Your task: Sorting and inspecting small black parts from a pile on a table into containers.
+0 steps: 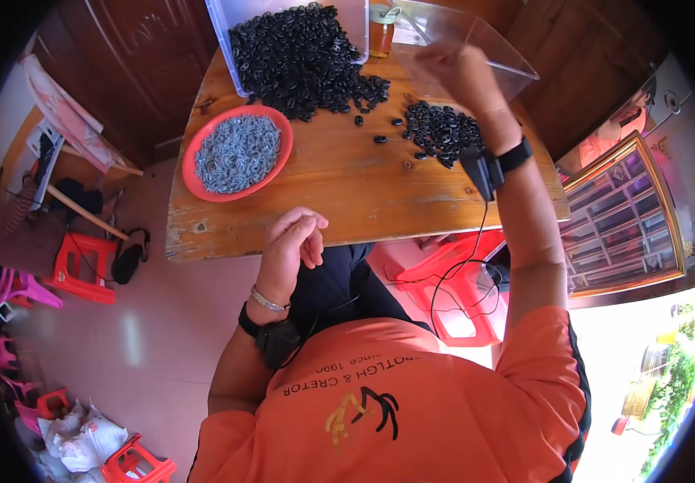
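My left hand [293,241] is held just off the table's near edge, its fingers curled together; whatever they hold, if anything, is hidden. My right hand [456,71] reaches over the near rim of a clear plastic bin [512,74] at the back right, and its fingers are too blurred to read. Below its wrist lies a small pile of black oval plastic pieces [440,129]. A red bowl [285,153] full of small grey metal parts [237,153] that look like screws stands at the left. Behind it, a heap of similar black pieces [295,56] spills out of a tipped clear tub [224,40].
A jar of amber liquid [380,36] stands between tub and bin on the wooden table [339,185]. Cables [444,294] hang beside a red stool [464,314] near my right. Another person [29,229] sits at far left by a red stool [82,266]. White bags [90,439] lie at lower left.
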Available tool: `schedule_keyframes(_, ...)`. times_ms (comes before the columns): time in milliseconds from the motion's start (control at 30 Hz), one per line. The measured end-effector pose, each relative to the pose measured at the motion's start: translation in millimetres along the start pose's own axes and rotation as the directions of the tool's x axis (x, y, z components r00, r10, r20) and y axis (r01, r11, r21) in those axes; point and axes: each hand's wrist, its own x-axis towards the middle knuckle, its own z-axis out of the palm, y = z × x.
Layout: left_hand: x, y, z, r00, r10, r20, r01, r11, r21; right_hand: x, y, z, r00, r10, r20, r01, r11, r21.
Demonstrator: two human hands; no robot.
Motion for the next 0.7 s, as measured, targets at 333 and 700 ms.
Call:
schedule_keyframes(333, 2.6, -1.5, 3.3, 0.999, -0.029, -0.020, 0.029, 1.000, 0.005, -12.9, -9.6, 106.2, 0.868, 0.087, 0.490, 0.008, 0.982, -0.190)
schedule_keyframes(700, 3.4, -4.9, 3.0, 1.000, -0.007, -0.014, 0.007, 1.000, -0.002, -9.8, 0.2, 134.4, 0.878, 0.088, 0.470, 0.067, 0.951, -0.302)
